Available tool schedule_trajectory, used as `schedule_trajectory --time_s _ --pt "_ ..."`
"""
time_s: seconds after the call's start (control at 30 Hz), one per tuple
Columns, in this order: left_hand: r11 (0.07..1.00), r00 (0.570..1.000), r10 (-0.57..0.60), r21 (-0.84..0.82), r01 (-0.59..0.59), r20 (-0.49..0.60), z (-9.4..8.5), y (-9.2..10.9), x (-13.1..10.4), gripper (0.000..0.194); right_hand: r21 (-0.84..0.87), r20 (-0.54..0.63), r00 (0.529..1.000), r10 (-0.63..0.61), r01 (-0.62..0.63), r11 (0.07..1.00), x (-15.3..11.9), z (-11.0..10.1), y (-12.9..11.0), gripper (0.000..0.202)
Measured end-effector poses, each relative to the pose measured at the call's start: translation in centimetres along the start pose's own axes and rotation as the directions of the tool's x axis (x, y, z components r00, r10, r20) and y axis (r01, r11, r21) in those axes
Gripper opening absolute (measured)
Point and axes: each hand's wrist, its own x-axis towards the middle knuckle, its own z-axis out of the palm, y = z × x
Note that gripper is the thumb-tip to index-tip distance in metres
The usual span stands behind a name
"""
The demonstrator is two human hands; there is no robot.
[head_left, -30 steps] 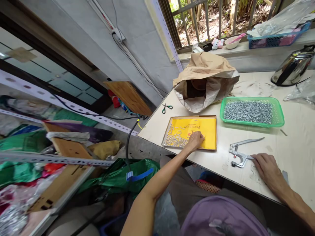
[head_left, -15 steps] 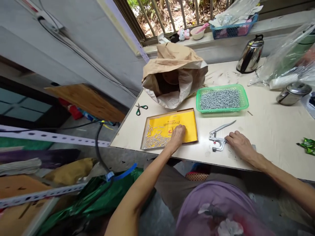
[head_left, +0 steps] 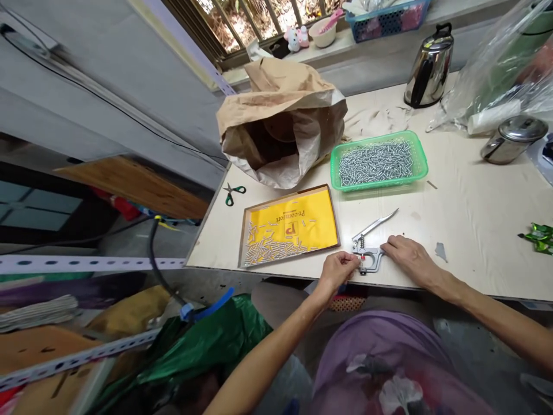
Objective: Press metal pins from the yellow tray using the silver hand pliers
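Observation:
The snap-fastener pliers (head_left: 371,259) lie near the table's front edge, their long handle (head_left: 380,223) raised and a spring and a red part showing at the jaws. My right hand (head_left: 408,259) grips the far end of their frame with its fingertips. At the jaws, my left hand (head_left: 339,271) has thumb and fingers pinched together; whatever they pinch is too small to make out. Left of it, a shallow cardboard tray (head_left: 337,222) lined in yellow holds many short silvery metal pins (head_left: 272,251). Behind the pliers stands a green plastic basket (head_left: 380,183) full of similar small metal pieces (head_left: 375,162).
A large open paper bag (head_left: 283,127) stands behind the tray. Green-handled scissors (head_left: 233,193) lie at the table's left edge. Farther right are a steel kettle (head_left: 430,66), a lidded metal cup (head_left: 514,138), a plastic bag (head_left: 488,80) and a green wrapper (head_left: 540,237).
My left hand has moved from the tray rightward to the pliers' jaws. The pliers are turned a little, with my right hand still on their frame. The view has shifted slightly.

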Motion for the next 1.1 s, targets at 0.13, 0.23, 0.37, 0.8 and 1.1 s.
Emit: schedule_trajectory --time_s 0.13,0.23,0.37,0.8,1.1 --pt "0.998 0.999 -0.038 0.058 0.038 0.012 0.1 -0.4 0.4 0.008 -0.028 0.035 0.999 0.029 -0.028 0.999 0.0 -0.1 -0.3 0.026" --pt "0.996 0.999 -0.05 0.081 0.049 0.011 0.1 -0.6 0.6 0.01 -0.021 0.06 0.997 0.044 -0.043 0.999 0.0 -0.2 -0.5 0.025" --pt "0.993 0.997 -0.07 0.1 0.068 0.019 0.2 -0.3 0.7 0.011 0.015 0.109 0.992 0.058 -0.06 0.998 0.1 -0.5 -0.6 0.024" --pt "0.971 0.999 -0.028 0.237 0.031 -0.016 0.7 -0.6 0.6 0.014 0.012 0.131 0.988 0.085 -0.087 0.996 0.3 -0.7 -1.0 0.023" --pt "0.949 0.988 -0.122 0.301 0.089 0.092 0.1 0.9 0.9 0.015 -0.025 0.197 0.976 0.089 -0.086 0.996 0.7 -0.8 -1.0 0.023"
